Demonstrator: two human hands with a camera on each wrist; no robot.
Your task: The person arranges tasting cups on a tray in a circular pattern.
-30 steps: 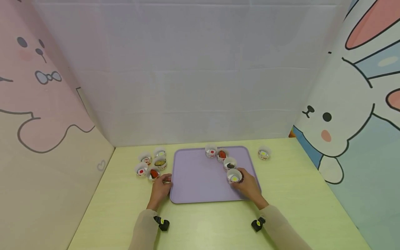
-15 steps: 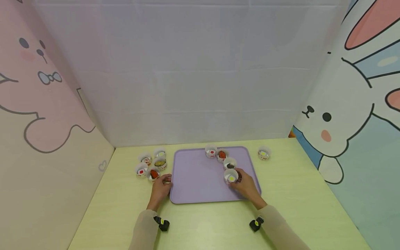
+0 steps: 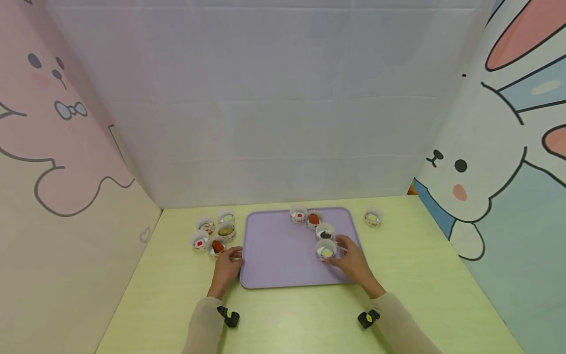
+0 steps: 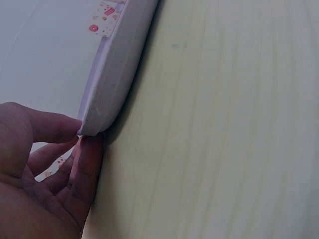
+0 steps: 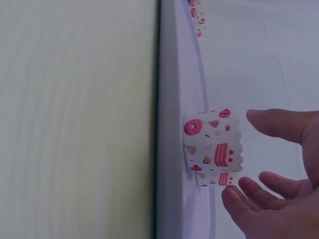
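- Right hand (image 3: 353, 260): fingers spread, holding nothing, just beside paper cup (image 5: 205, 142).
- Cup upright on purple tray (image 3: 278, 250), right side; donut, cake prints (image 5: 221, 155).
- Left hand (image 3: 227, 268): thumb and fingers pinching tray's left edge.

A screened tabletop booth: pale table (image 3: 287, 319), white backdrop (image 3: 283, 113), 2 cartoon-printed side panels (image 3: 79, 246) (1 shows a rabbit (image 3: 486, 162)).

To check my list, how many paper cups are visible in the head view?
10: four cups on the purple tray, five cups clustered to its left, and one cup to its right.
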